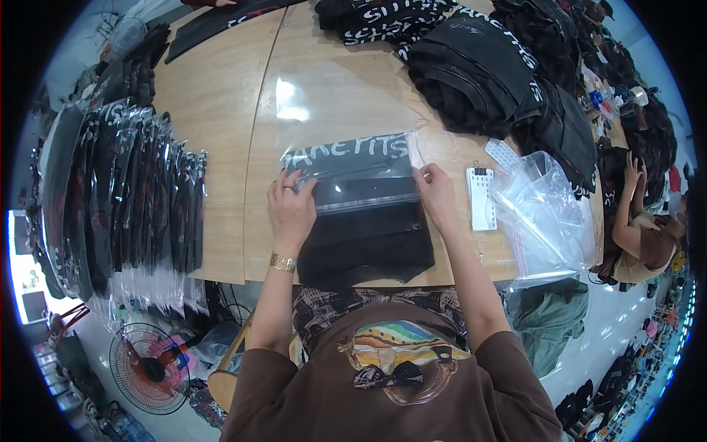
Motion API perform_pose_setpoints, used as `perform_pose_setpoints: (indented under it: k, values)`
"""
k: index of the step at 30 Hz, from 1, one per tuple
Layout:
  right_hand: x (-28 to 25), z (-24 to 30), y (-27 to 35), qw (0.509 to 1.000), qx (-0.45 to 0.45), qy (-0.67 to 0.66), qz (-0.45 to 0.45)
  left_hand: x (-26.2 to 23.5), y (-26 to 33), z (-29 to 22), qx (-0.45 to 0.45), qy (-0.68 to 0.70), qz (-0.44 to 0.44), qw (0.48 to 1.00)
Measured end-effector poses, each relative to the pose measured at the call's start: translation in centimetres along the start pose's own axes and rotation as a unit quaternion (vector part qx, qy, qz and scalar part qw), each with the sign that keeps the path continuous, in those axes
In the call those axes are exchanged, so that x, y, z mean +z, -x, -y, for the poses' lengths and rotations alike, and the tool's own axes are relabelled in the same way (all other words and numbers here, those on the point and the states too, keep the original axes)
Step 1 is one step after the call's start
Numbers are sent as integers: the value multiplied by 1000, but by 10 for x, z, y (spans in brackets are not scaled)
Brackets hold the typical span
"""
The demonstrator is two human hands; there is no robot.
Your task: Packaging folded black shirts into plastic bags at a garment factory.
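A folded black garment with white lettering lies at the near edge of the wooden table, its far half inside a clear plastic bag. My left hand grips the bag's open edge on the left side of the garment. My right hand pinches the same edge on the right. Both hands rest on the bag's mouth, with the garment's lower half sticking out toward me.
A row of bagged black garments lies on the left. Piles of unbagged black garments fill the far right. A heap of empty clear bags and a clipped sticker sheet lie right. Another person sits far right. A fan stands below.
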State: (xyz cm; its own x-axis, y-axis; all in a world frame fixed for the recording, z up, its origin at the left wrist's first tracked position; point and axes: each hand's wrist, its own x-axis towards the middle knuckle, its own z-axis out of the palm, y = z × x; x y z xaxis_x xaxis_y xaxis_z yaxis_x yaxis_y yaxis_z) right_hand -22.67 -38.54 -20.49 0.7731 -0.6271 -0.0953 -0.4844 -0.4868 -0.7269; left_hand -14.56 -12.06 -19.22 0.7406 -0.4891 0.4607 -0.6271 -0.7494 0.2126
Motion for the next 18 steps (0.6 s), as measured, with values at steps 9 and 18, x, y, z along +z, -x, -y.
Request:
perform_pose_setpoints:
  k: [9,18]
  values:
    - [-13,16,-41,936,13,-224,272,27,-25,39,-129,158,-36,978]
    - [27,18,-124,974,-115,167,-103,84,-108,56,-114,104,9,988]
